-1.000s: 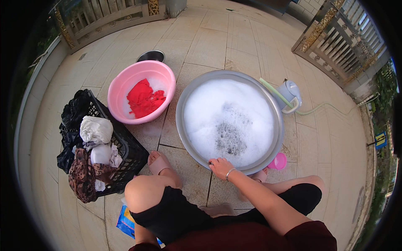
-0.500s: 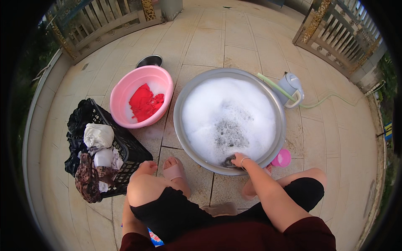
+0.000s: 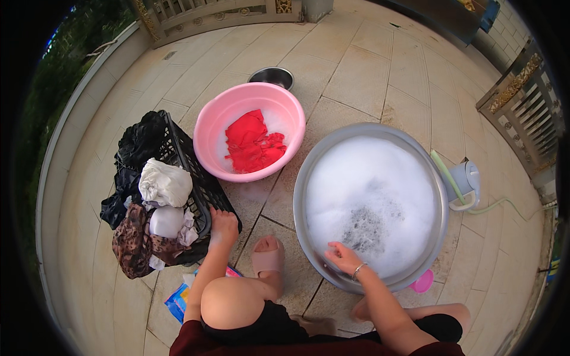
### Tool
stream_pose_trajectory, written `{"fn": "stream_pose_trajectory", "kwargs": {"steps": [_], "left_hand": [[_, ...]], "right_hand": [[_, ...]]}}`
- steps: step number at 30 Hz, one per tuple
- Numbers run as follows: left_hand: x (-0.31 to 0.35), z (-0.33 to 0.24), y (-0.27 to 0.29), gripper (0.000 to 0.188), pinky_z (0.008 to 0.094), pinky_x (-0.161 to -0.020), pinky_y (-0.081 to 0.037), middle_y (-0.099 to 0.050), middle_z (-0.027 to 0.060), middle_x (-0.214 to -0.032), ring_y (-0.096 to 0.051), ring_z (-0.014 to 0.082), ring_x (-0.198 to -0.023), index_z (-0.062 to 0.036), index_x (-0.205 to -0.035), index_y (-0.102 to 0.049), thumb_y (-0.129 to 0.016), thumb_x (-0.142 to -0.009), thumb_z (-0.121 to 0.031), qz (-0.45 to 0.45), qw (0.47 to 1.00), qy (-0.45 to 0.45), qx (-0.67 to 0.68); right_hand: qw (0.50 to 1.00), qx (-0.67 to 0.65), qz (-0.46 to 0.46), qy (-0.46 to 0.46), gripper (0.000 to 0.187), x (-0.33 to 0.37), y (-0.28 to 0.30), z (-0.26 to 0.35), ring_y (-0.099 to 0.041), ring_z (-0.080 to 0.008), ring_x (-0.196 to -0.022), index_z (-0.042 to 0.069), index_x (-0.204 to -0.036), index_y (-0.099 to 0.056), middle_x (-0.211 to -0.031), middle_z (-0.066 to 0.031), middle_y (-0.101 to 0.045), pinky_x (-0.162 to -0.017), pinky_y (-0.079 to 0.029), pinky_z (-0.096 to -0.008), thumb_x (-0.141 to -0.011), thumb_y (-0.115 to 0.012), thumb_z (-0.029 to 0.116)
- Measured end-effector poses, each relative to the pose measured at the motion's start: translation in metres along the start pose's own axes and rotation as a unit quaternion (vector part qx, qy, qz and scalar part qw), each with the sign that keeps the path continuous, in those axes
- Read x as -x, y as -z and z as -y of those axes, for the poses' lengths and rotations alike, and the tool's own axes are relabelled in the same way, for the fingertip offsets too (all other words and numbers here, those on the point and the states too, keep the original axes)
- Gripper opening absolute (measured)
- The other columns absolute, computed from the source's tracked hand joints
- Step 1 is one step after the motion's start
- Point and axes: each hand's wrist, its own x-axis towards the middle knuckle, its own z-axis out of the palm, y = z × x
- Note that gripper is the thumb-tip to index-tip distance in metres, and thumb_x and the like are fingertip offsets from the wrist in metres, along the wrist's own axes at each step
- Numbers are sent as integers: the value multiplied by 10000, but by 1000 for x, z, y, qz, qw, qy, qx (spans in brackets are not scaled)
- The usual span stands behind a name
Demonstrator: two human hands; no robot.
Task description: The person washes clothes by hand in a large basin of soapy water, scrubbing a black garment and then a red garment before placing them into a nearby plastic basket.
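A large metal basin (image 3: 298, 207) full of white suds (image 3: 374, 172) stands in front of me to the right. Over its near left rim hangs my right hand (image 3: 344, 258), open, fingers stretched out, a bracelet at the wrist. A dark patch (image 3: 365, 228) shows through the foam beyond it. My left hand (image 3: 223, 228) is closed on the near right side of a black plastic laundry basket (image 3: 205, 219); its fingertips are partly hidden. The basket bears a white bundled cloth (image 3: 165, 183), a brown patterned garment (image 3: 130, 240), black clothes (image 3: 141, 139) and a white rounded item (image 3: 167, 222).
Behind the basket, a pink tub (image 3: 205, 133) holds red cloth (image 3: 252, 142) in suds, with a metal bowl (image 3: 272, 77) beyond. At right are a grey-blue jug (image 3: 466, 180), a green hose (image 3: 446, 172) and a pink cup (image 3: 423, 282). A blue packet (image 3: 177, 302) lies by my left forearm.
My view has swung left. My right hand has lifted from the dark cloth it was touching at the basin's near rim. The left hand has come forward onto the basket.
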Motion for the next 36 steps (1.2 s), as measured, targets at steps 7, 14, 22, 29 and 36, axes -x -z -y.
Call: {"fn": "stream_pose_trajectory", "kwargs": {"steps": [7,14,22,29,36], "left_hand": [[-5,0,-17,165,418,-926,-256,-583,86,-822,-520,238,-871,-78,-821,-578,-528,-687,-161,-47,998,31,-12],[28,44,-83,118,367,-908,-285,-568,112,-766,-512,256,-833,-57,-751,-556,-509,-644,-70,-111,989,67,72],[44,68,-123,103,372,-843,-343,-561,124,-736,-491,275,-850,-42,-707,-553,-503,-622,-12,-124,961,192,158],[-91,12,-24,277,357,-808,-388,-529,120,-997,-477,277,-966,-17,-956,-520,-489,-681,-40,-380,897,-18,223],[-159,-8,-28,204,357,-742,-434,-589,108,-878,-571,252,-843,-63,-893,-553,-462,-711,-76,-56,982,-44,177]], "right_hand": [[954,269,-53,119,738,3,-45,21,-467,-339,-981,92,-1280,-181,-1125,-181,-430,-811,-402,-395,-694,-601,252],[963,237,-46,123,747,-17,-52,6,-456,-370,-948,75,-1265,-187,-1080,-192,-436,-780,-410,-423,-644,-600,132],[937,298,-113,140,599,-34,-68,-10,-478,-357,-843,27,-1251,-218,-1051,-207,-443,-719,-427,-423,-711,-474,69],[917,331,-138,172,576,-42,-73,-23,-477,-363,-821,-2,-1264,-188,-1036,-212,-451,-716,-423,-427,-742,-419,72],[930,324,-100,142,598,-43,-75,-24,-462,-373,-841,-2,-1266,-177,-1024,-219,-450,-747,-401,-423,-726,-424,63]]}}
